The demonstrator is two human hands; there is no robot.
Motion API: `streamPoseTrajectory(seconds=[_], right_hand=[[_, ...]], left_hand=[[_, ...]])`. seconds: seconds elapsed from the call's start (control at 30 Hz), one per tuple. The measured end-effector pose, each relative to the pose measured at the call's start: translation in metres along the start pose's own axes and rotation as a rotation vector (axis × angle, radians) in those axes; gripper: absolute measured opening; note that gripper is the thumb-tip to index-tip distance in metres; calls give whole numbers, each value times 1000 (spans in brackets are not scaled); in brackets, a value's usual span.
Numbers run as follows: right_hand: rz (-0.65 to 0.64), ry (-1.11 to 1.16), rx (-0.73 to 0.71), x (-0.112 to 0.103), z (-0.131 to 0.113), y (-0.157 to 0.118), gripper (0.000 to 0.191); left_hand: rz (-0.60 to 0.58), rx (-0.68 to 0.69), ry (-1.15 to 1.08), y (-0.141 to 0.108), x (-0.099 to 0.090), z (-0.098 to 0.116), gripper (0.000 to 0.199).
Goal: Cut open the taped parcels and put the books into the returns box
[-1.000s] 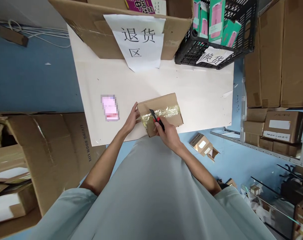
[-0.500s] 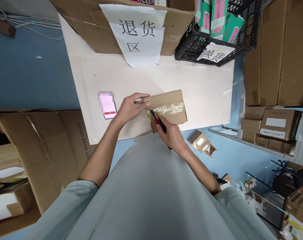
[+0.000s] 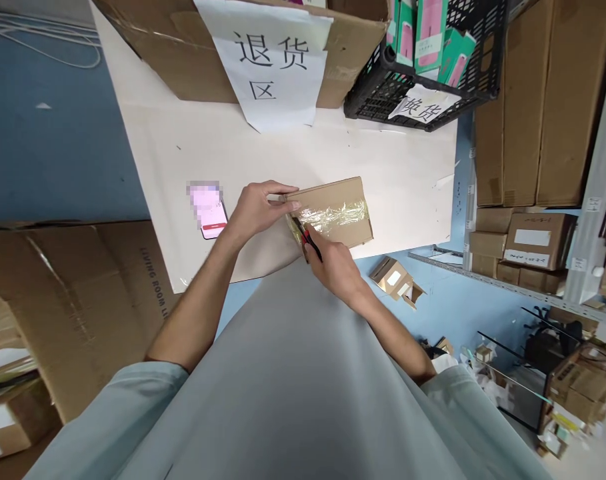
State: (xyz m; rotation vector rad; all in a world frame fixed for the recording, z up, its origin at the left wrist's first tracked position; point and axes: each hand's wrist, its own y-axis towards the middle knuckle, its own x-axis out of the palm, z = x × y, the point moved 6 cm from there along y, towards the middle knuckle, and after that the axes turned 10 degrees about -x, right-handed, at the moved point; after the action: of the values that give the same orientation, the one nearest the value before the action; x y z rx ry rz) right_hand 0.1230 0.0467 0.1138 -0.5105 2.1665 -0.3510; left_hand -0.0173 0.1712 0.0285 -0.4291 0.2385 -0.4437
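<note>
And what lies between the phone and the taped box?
The left hand, its fingers at the left end of the taped box; the phone is beyond its wrist. The head view shows this.

One head-worn view (the only one) looks steeply down, arms near.

Left hand (image 3: 257, 210) spread at thumb and forefinger, right hand (image 3: 335, 267) curled in a grip

Both bare forearms angle inward from the lower corners, bringing the hands near each other but apart. The left forearm (image 3: 199, 301) slants up to a wrist (image 3: 234, 238) that carries the hand palm down; the thumb (image 3: 285, 207) and forefinger (image 3: 281, 187) extend toward the person's right, with a gap between them, and the other fingers are mostly hidden. The right forearm (image 3: 395, 330) reaches up and leftward, the back of its hand facing up, knuckles bent and fingers folded in, lower than the left
</note>
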Motion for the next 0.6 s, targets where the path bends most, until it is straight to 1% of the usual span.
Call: streamPoseTrajectory(seconds=[0.17, 0.33, 0.4, 0.53, 0.6], right_hand=[[-102, -204, 59, 0, -7, 15, 51], [-215, -276, 92, 0, -15, 10, 44], [-219, -285, 94, 2, -15, 9, 40], [-154, -261, 65, 2, -14, 3, 35], [-166, -249, 97, 2, -13, -5, 36]], left_hand=[[19, 21, -6, 1, 0, -6, 51], [35, 43, -8, -5, 5, -9, 43], [42, 55, -11, -8, 6, -9, 42], [58, 66, -12, -11, 7, -8, 41], [56, 63, -9, -12, 8, -9, 41]])
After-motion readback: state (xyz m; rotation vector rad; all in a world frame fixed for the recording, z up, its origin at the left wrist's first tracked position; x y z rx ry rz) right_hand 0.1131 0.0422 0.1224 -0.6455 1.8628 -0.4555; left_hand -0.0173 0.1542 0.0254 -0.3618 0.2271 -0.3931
